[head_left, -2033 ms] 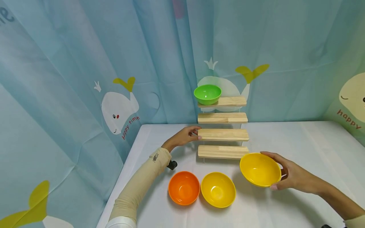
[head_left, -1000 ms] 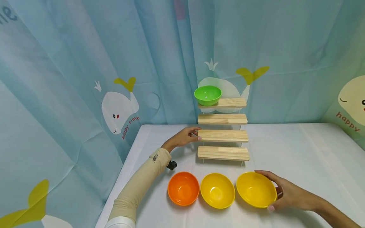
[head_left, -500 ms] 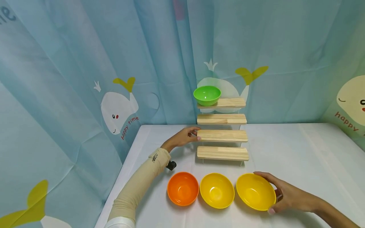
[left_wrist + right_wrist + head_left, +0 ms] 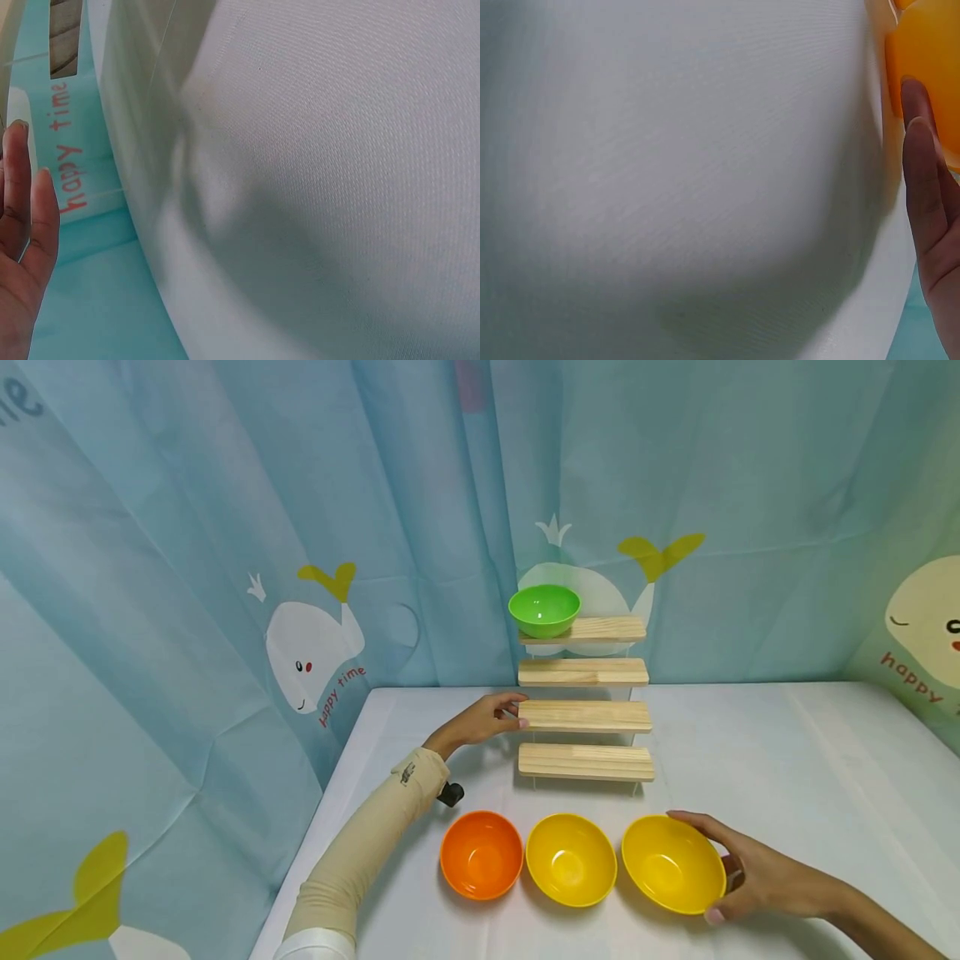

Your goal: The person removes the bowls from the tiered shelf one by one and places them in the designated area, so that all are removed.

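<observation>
My right hand (image 4: 761,872) holds a yellow bowl (image 4: 673,864) by its right side, thumb at the near rim and index finger at the far rim. In the right wrist view, the fingers (image 4: 922,169) lie along the outer wall of the yellow bowl (image 4: 937,67), low over the white cloth. A second yellow bowl (image 4: 572,860) sits just left of it, and an orange bowl (image 4: 481,856) left of that. My left hand (image 4: 480,720) grips the left end of a board on a four-step wooden rack (image 4: 585,716). The left wrist view shows two of its fingers (image 4: 45,225).
A small green bowl (image 4: 545,611) stands on the left of the rack's top board. The white-covered table (image 4: 750,752) meets a blue patterned curtain (image 4: 450,527) behind the rack and at the left. A black wrist device (image 4: 451,794) juts out below the left wrist.
My right hand has brought the yellow bowl down and slightly left, from beside the rack into line with the two others. In the last half second it stays there. My left hand keeps its place.
</observation>
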`<state>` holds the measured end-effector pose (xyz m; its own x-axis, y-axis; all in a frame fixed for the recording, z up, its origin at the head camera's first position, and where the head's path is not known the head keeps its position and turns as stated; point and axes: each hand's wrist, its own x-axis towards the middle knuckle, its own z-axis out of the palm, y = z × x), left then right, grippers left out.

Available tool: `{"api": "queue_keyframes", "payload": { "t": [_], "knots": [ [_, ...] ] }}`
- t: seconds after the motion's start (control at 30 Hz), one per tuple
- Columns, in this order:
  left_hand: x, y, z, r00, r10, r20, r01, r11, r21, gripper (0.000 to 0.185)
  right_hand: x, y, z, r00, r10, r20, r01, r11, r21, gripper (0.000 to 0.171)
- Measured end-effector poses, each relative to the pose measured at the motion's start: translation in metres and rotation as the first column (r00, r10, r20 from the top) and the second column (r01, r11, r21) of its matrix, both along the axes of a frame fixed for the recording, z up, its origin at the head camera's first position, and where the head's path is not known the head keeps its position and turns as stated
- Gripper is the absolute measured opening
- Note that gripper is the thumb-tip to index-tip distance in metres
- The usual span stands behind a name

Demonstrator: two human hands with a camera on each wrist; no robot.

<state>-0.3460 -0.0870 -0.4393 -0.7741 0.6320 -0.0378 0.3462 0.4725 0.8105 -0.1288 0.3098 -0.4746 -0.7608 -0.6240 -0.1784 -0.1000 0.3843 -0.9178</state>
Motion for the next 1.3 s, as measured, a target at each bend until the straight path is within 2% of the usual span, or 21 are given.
{"api": "queue_keyframes", "payload": {
  "t": [0.13,0.27,0.5,0.6,0.83,1.13,1.3],
  "knots": [
    [0.001,0.0,0.0,1.0,-0.001,0.0,0.001,1.0,-0.001,0.055,0.0,0.002,0.003,0.999,0.003,0.04,-0.004,1.0,0.017,0.095],
    [0.001,0.0,0.001,1.0,0.001,0.007,-0.001,1.0,0.005,0.055,-0.002,0.006,0.007,1.0,-0.008,0.019,0.008,1.0,0.014,0.091],
    [0.0,0.0,0.001,1.0,0.0,0.009,-0.001,1.0,0.013,0.055,-0.013,0.016,0.02,0.991,-0.037,-0.131,0.03,0.998,-0.052,0.086],
    [0.0,0.0,0.001,1.0,-0.001,0.015,0.001,1.0,0.013,0.055,-0.019,0.019,0.03,0.975,-0.056,-0.216,0.046,0.998,-0.05,0.086],
    [0.001,0.0,0.0,1.0,0.0,0.012,0.0,1.0,0.008,0.055,-0.037,0.022,0.062,0.912,-0.125,-0.391,0.118,0.992,-0.043,0.088],
    [-0.001,-0.001,-0.002,1.0,-0.002,0.013,0.002,1.0,0.001,0.055,-0.072,0.015,0.099,0.847,-0.205,-0.491,0.225,0.974,-0.018,0.089],
    [-0.002,-0.001,-0.002,1.0,0.0,0.008,0.0,1.0,-0.002,0.055,-0.093,0.005,0.117,0.834,-0.22,-0.506,0.249,0.969,-0.012,0.086]
  ]
}}
